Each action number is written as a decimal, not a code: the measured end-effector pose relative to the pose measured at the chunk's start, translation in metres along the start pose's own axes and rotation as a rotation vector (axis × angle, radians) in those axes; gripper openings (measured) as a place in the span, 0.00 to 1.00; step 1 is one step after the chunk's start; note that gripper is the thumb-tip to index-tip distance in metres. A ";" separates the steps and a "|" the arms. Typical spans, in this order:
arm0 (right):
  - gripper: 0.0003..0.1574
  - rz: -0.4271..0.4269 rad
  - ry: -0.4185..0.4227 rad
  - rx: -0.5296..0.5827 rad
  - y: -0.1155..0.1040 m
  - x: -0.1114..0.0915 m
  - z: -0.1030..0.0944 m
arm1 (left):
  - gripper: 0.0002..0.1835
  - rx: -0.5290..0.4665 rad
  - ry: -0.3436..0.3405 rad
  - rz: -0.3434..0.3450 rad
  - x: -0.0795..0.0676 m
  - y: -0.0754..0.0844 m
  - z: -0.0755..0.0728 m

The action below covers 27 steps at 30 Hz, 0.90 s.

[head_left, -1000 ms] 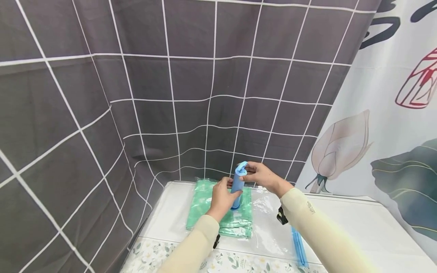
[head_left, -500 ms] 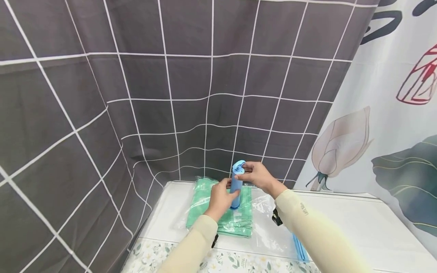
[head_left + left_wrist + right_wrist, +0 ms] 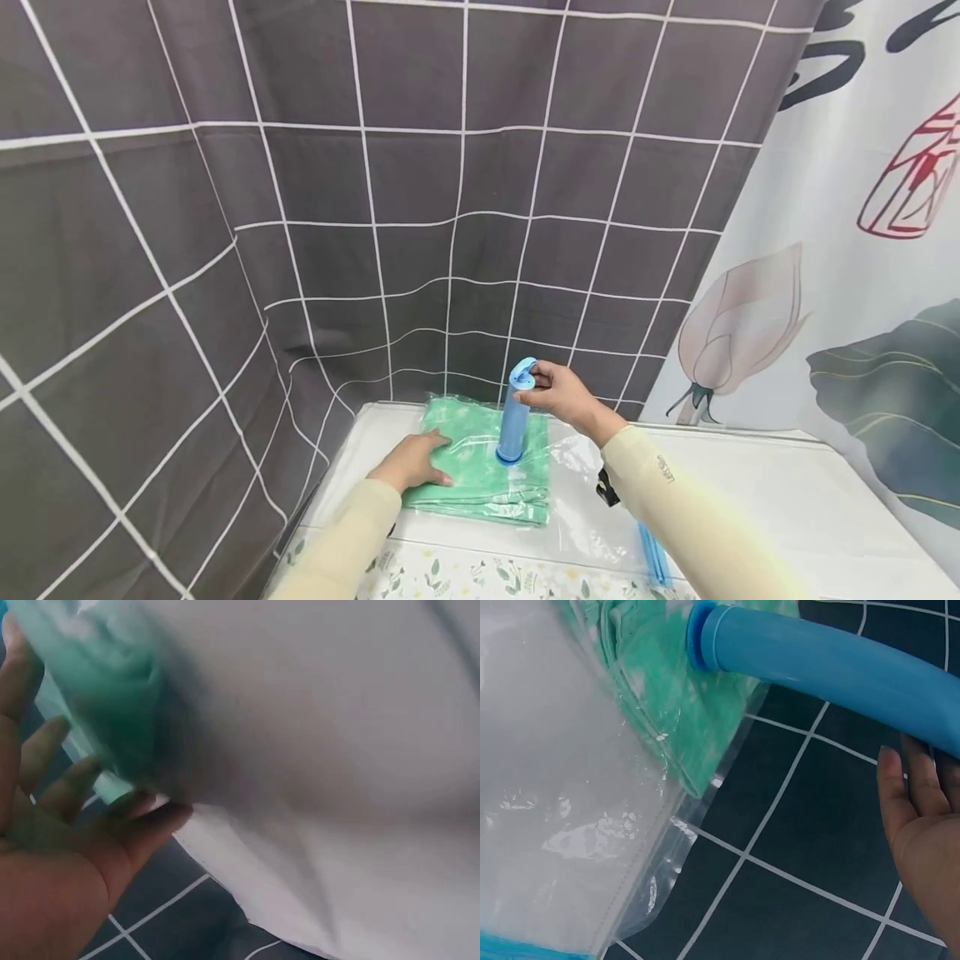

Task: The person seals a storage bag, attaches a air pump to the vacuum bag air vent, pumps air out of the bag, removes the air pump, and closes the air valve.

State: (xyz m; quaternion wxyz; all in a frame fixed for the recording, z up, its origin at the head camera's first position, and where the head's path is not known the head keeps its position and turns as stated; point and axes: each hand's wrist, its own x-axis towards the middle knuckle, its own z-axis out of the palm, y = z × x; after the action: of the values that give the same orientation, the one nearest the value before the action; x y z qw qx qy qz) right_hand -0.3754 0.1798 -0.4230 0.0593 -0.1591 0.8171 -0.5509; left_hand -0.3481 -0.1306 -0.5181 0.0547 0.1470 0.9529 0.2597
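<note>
A blue hand pump (image 3: 513,421) stands upright, slightly tilted, on a clear plastic bag (image 3: 588,500) that has folded green cloth (image 3: 472,450) inside. My right hand (image 3: 558,396) holds the pump's top, where a lighter blue handle loop (image 3: 522,367) shows. In the right wrist view, the pump (image 3: 840,664) runs past the fingers, its flared base against the bag. My left hand (image 3: 412,462) lies over the left side of the green cloth, fingers spread. From the left wrist, the same hand (image 3: 67,855) appears with fingers apart beside the cloth bundle (image 3: 112,697).
A blue strip (image 3: 654,554) runs along the bag's right end. The bag lies on a white tabletop (image 3: 757,475) with a floral cloth (image 3: 480,579) along its front. A dark grid-patterned curtain (image 3: 420,175) hangs behind and to the left, with a white printed one (image 3: 750,333) on the right.
My left hand has let go of the pump and moved left onto the cloth's edge. The right hand stays at the pump's top; the pump's lower body is now fully visible.
</note>
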 end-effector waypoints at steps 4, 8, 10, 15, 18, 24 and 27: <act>0.21 -0.005 0.013 -0.026 0.000 -0.001 0.005 | 0.44 0.029 0.034 -0.022 -0.008 0.000 0.004; 0.21 0.000 0.035 -0.074 -0.003 -0.001 0.007 | 0.44 0.055 0.056 -0.055 -0.009 0.003 0.006; 0.22 0.003 0.055 -0.094 -0.004 -0.001 0.009 | 0.44 0.071 0.076 -0.049 -0.005 -0.003 0.012; 0.27 0.009 0.123 -0.107 -0.006 -0.001 0.017 | 0.44 0.091 0.118 -0.028 0.002 -0.011 0.026; 0.29 0.021 0.176 -0.131 -0.006 -0.002 0.022 | 0.43 0.092 0.126 -0.042 0.002 -0.008 0.028; 0.39 0.051 0.274 -0.200 -0.006 -0.006 0.030 | 0.44 0.073 0.102 -0.087 0.001 0.002 0.028; 0.40 0.053 0.283 -0.206 -0.006 -0.006 0.029 | 0.45 0.097 0.107 -0.058 0.012 -0.014 0.038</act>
State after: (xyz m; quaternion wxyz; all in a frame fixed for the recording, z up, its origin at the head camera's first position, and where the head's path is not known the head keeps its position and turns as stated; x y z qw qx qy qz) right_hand -0.3603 0.1538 -0.4290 -0.0583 -0.0637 0.8734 -0.4793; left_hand -0.3559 -0.1204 -0.5582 0.0041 0.1076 0.9697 0.2191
